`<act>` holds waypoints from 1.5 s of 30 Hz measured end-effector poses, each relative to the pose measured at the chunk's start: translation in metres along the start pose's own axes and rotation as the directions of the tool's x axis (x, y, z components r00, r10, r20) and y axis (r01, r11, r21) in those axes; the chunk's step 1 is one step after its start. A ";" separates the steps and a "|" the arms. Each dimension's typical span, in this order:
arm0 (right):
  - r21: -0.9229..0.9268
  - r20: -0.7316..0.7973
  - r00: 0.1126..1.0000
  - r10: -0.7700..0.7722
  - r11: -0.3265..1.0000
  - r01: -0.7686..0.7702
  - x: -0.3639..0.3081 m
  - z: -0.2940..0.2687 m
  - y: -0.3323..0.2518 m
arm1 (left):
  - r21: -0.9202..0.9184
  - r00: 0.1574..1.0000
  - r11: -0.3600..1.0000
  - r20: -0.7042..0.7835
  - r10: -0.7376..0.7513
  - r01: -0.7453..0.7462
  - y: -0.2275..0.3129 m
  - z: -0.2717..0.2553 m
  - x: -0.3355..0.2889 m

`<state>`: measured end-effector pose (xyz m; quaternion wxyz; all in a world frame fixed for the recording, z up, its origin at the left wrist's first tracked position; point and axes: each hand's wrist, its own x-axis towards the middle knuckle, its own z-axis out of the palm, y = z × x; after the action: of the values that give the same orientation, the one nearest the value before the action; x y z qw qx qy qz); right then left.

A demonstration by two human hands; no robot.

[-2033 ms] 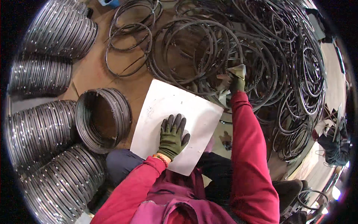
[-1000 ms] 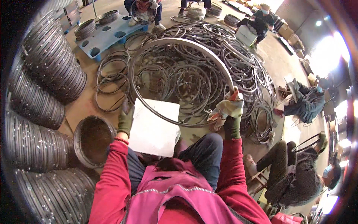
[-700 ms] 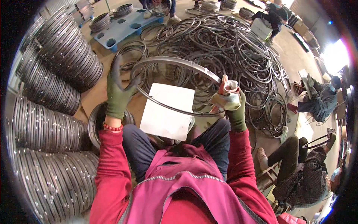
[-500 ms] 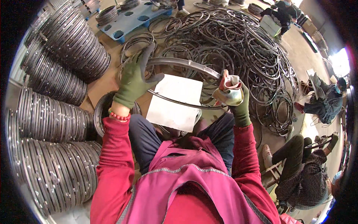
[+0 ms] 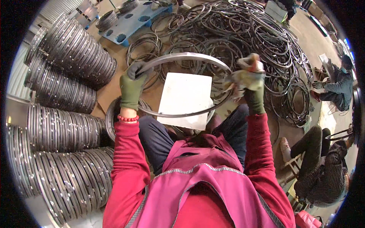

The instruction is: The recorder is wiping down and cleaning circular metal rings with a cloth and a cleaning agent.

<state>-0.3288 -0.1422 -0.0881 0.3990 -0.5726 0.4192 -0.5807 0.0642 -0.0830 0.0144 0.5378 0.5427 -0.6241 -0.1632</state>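
A grey metal ring (image 5: 181, 56) is held up in front of me, above a white square board (image 5: 185, 89). My left hand (image 5: 133, 84), in a green glove with dark fingers, is closed around the ring's left side. At the ring's right side, my gloved right hand (image 5: 254, 95) grips a crumpled, stained cloth (image 5: 249, 74). This hand and cloth are blurred, and I cannot tell whether the cloth touches the ring.
Tall stacks of metal rings (image 5: 68, 129) stand on my left. Ahead lies a large tangled heap of rings (image 5: 243, 34). A blue plastic pallet (image 5: 131, 24) is at the far left. Two people (image 5: 323, 167) sit working on my right.
My left hand has gone from open, fingers spread, to closed on the ring. The ring has tilted to show more of its circle. My right hand and the cloth have shifted right and up.
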 end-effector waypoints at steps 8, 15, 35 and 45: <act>0.415 -0.153 0.987 0.056 0.910 0.013 -0.055 -0.079 0.051 | -0.461 0.957 0.877 -0.170 -0.235 0.133 -0.017 -0.022 -0.026; 0.622 -0.130 0.980 0.150 0.782 -0.038 -0.079 -0.085 0.062 | -0.540 0.917 0.837 -0.283 -0.281 0.090 0.004 -0.020 -0.032; -0.004 -0.102 0.987 -0.127 0.992 0.127 -0.026 -0.076 0.050 | -0.567 0.908 0.808 -0.235 -0.346 0.161 -0.016 -0.043 -0.071; 0.754 -0.001 0.995 -0.097 0.654 0.064 0.015 -0.031 -0.104 | -0.399 0.927 0.891 -0.202 -0.317 0.217 -0.001 -0.021 -0.077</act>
<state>-0.3580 -0.1214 0.0150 0.5822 -0.3857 0.1079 -0.7076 0.0700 -0.0097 -0.0164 0.6800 0.5297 -0.4243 -0.2776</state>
